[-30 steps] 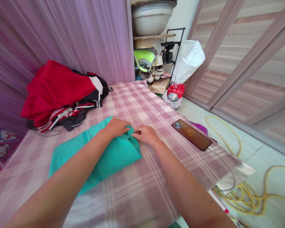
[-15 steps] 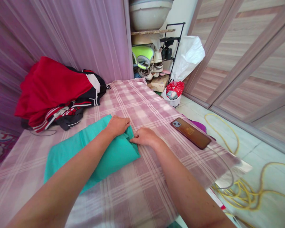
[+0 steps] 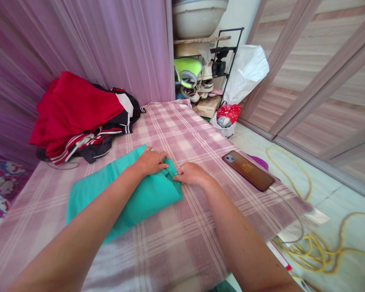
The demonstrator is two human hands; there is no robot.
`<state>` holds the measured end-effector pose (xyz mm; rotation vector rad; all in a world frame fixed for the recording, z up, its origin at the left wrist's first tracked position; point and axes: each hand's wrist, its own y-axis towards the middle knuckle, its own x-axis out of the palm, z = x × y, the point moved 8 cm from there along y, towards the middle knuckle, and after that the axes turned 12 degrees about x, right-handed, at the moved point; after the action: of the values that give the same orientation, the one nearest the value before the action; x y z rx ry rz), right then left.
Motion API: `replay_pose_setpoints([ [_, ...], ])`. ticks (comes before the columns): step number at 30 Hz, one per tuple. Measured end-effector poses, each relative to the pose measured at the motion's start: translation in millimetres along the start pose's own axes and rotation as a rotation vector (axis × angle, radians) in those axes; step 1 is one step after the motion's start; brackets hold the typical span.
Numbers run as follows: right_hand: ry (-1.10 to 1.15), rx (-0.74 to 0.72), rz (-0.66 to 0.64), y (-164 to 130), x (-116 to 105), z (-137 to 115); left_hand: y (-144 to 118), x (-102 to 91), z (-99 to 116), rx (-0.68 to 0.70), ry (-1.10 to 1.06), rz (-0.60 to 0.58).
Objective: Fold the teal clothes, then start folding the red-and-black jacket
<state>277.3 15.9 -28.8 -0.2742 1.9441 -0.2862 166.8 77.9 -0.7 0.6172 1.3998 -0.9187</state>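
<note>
The teal cloth (image 3: 124, 194) lies folded on the checked cover (image 3: 182, 134) of the table, in the middle, its right end bunched into small creases. It looks light, soft and limp, so it should bend wherever it is lifted and slide easily on the cover; I judge that the best hold is at the corners or along the folded edge, with a pinch, not in the middle.

The left hand (image 3: 149, 161) rests flat on the far right corner of the cloth, the fingers (image 3: 161, 156) loosely curved and pressing down, not closed around anything. The right hand (image 3: 191, 173) lies just beside the right edge, and its fingertips (image 3: 177, 177) are drawn together on a crease there; it seems a small pinch, though the grip itself is partly hidden.

To the right a phone (image 3: 248, 170) lies on the cover, well apart from the cloth, with a cable (image 3: 292, 215) going from it. At the far left is a pile of red clothes (image 3: 79, 109). Yellow cord (image 3: 316, 247) lies on the floor.
</note>
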Motion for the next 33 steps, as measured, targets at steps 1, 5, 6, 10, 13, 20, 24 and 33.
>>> replay_pose_setpoints([
  [1,-0.002,0.003,0.011,0,-1,0,-1,0.8,1,0.013,0.011,0.006],
  [5,-0.015,0.018,0.036,-1,-2,2,-6,-1.3,5,0.039,0.011,0.104],
  [6,-0.015,0.013,0.03,-1,-2,2,-8,-5.2,4,0.036,0.0,0.155],
  [10,0.035,-0.011,0.059,-1,-4,6,-30,-34.6,-24,-0.1,-0.035,0.437],
  [13,0.128,0.05,0.26,-3,-19,11,-60,-44.3,-70,-0.324,-0.031,0.475],
  [20,0.054,-0.024,0.35,-16,-20,-32,-108,-8.4,-137,-0.497,-0.233,0.086],
  [24,-0.06,-0.018,0.311,-16,-11,-43,-118,-13.2,-133,-0.467,-0.28,0.179],
  [33,0.118,0.036,0.256,-40,-19,-26,-91,-38.5,-100,-0.349,-0.39,0.277],
])
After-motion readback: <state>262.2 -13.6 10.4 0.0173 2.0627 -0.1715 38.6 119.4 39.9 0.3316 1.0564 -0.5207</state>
